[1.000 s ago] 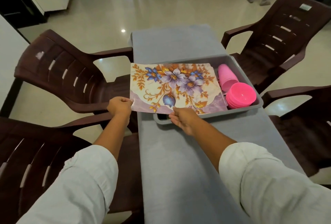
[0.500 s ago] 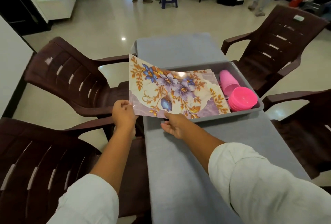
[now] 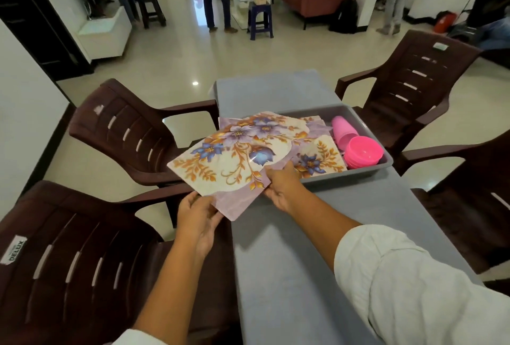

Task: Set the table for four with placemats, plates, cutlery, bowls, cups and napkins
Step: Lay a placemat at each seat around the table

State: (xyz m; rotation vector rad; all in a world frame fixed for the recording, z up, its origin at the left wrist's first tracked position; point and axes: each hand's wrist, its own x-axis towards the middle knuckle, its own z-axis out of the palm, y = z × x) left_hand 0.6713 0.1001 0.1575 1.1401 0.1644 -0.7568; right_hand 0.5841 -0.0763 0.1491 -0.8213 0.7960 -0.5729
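Note:
A floral placemat [image 3: 234,159] hangs tilted above the grey table [image 3: 278,256], turned so one corner points at me. My left hand [image 3: 197,213] pinches its near corner. My right hand [image 3: 281,187] grips its right edge. More floral placemats [image 3: 317,157] lie in the grey tray [image 3: 367,173] behind it. Stacked pink cups [image 3: 343,132] lie on their side at the tray's right end, with a stack of pink bowls [image 3: 363,151] in front of them.
Brown plastic chairs stand on both sides: two on the left [image 3: 129,134] [image 3: 66,261], one at the far right [image 3: 414,87], another at the right edge [image 3: 474,192]. People, a stool [image 3: 259,20] and a sofa are far back across the tiled floor.
The top placemat has been lifted off the tray's stack, swung left and rotated, uncovering the mats below. My left hand shifted from its left edge to the near corner.

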